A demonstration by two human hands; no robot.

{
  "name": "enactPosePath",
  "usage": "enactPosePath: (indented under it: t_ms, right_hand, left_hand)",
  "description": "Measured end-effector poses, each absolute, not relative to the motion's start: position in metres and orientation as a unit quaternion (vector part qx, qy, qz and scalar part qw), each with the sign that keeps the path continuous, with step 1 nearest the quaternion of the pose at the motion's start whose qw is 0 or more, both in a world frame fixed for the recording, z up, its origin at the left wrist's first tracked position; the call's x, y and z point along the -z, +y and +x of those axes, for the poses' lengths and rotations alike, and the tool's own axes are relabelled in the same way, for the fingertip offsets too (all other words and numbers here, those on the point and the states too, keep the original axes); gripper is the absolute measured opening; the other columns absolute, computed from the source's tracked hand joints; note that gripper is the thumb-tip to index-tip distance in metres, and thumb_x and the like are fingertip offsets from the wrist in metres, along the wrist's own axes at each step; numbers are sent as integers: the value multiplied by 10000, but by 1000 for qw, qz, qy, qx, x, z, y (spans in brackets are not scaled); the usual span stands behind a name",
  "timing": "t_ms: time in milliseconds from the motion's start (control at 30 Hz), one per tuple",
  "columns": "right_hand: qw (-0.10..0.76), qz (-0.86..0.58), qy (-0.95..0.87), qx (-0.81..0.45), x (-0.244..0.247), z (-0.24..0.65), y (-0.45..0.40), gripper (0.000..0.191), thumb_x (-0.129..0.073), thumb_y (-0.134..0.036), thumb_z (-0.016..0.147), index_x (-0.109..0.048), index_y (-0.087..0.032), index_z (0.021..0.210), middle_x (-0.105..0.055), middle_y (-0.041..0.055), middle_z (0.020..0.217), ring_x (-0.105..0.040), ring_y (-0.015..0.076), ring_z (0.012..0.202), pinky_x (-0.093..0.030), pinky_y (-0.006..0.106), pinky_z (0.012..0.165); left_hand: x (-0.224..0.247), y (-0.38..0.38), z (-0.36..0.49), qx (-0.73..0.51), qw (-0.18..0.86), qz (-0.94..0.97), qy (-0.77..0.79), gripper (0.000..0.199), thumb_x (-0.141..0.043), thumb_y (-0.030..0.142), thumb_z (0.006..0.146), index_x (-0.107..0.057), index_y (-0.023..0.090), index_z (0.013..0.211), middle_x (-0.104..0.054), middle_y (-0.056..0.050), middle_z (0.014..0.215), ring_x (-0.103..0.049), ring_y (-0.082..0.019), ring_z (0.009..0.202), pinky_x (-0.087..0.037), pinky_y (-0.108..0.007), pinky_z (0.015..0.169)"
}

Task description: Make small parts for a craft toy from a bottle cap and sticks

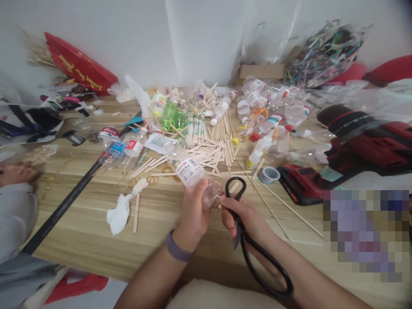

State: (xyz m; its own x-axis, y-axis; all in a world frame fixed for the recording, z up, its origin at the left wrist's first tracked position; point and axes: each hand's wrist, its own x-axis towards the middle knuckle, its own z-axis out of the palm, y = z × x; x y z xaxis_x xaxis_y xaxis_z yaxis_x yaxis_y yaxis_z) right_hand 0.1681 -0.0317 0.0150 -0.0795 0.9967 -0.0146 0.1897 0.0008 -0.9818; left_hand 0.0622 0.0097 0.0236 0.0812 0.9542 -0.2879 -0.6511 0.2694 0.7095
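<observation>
A clear plastic bottle (189,172) with a white label lies in my left hand (195,210), its far end pointing away toward the sticks. My left fingers wrap round its near part. My right hand (243,214) is closed on a pair of black-handled scissors (236,184), whose short blades point down toward me. The right thumb and fingertips are close to the bottle's near end; whether they pinch it I cannot tell. Flat wooden sticks (209,155) lie beyond the bottle. Crumpled white tissue (119,214) and a single stick (137,213) rest left of my hands.
A red and black power tool (305,186) stands at right, beside a small tape roll (269,175). Several bottles (257,92) are heaped behind. A black bar (64,206) crosses the table's left side, near another person's hand (16,172). Thin rods (289,219) lie right.
</observation>
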Motion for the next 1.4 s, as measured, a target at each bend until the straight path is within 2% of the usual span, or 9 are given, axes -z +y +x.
enactPosePath:
  t_ms: [133, 233, 400, 500, 733, 867, 1033, 1267, 1400]
  right_hand:
    - [458, -542, -575, -407, -20, 177, -30, 232, -616, -401, 795, -558, -201, 692, -556, -12, 476, -479, 111, 401, -336, 215, 416]
    - [471, -541, -588, -374, -19, 181, -30, 195, -683, -361, 696, -578, -199, 669, -544, -4, 482, -459, 111, 437, -320, 229, 447]
    - [434, -538, -575, -438, -17, 171, -32, 362, -427, -415, 938, -475, -223, 635, -518, -22, 415, -467, 117, 335, -328, 216, 362]
    - [406, -532, -577, -468, -18, 168, -31, 468, -316, -397, 975, -399, -236, 543, -448, -24, 346, -439, 119, 284, -305, 219, 316]
    - [429, -555, -615, -359, -18, 181, -29, 164, -632, -344, 767, -575, -197, 720, -582, 15, 520, -526, 141, 471, -365, 245, 488]
    - [426, -552, -607, -382, -18, 174, -31, 247, -507, -387, 887, -537, -212, 715, -574, -3, 481, -516, 132, 416, -377, 231, 443]
    - [386, -542, -597, -448, -21, 164, -32, 479, -265, -374, 991, -360, -248, 540, -452, -20, 347, -471, 126, 308, -345, 216, 325]
    - [382, -554, -650, -354, -26, 184, -24, 228, -591, -387, 803, -567, -206, 666, -598, 32, 531, -542, 142, 482, -392, 243, 491]
    - [390, -555, -630, -377, -23, 179, -26, 308, -509, -447, 865, -510, -215, 662, -581, 18, 509, -529, 132, 446, -393, 232, 460]
  left_hand:
    - [-21, 10, 63, -566, 712, 187, 371, 513, -857, 397, 540, -538, 205, 893, -630, 11, 727, -607, -150, 633, -485, -268, 611]
    - [-20, 10, 63, -562, 715, 184, 372, 503, -856, 393, 540, -538, 211, 885, -629, 15, 728, -603, -145, 624, -490, -273, 616]
    - [-21, 9, 62, -571, 705, 199, 371, 522, -846, 432, 555, -541, 202, 911, -639, -4, 759, -626, -168, 664, -494, -278, 633]
    - [-21, 9, 62, -569, 704, 212, 369, 492, -829, 453, 581, -537, 205, 890, -628, 1, 727, -608, -162, 639, -483, -275, 617]
    - [-19, 9, 65, -561, 719, 188, 364, 468, -838, 421, 557, -533, 205, 838, -608, 24, 672, -582, -136, 598, -469, -258, 601]
    - [-20, 8, 64, -568, 713, 192, 364, 499, -848, 421, 552, -543, 203, 882, -630, 18, 715, -613, -150, 641, -485, -262, 626]
    - [-18, 8, 61, -559, 708, 239, 359, 412, -784, 495, 656, -566, 188, 822, -643, -13, 693, -614, -163, 620, -480, -270, 599]
    - [-16, 9, 64, -564, 708, 210, 370, 391, -818, 444, 598, -575, 191, 771, -627, 3, 673, -585, -145, 601, -465, -264, 592]
    - [-16, 9, 63, -568, 702, 209, 374, 418, -827, 448, 588, -585, 191, 813, -643, -1, 721, -607, -151, 642, -483, -267, 627]
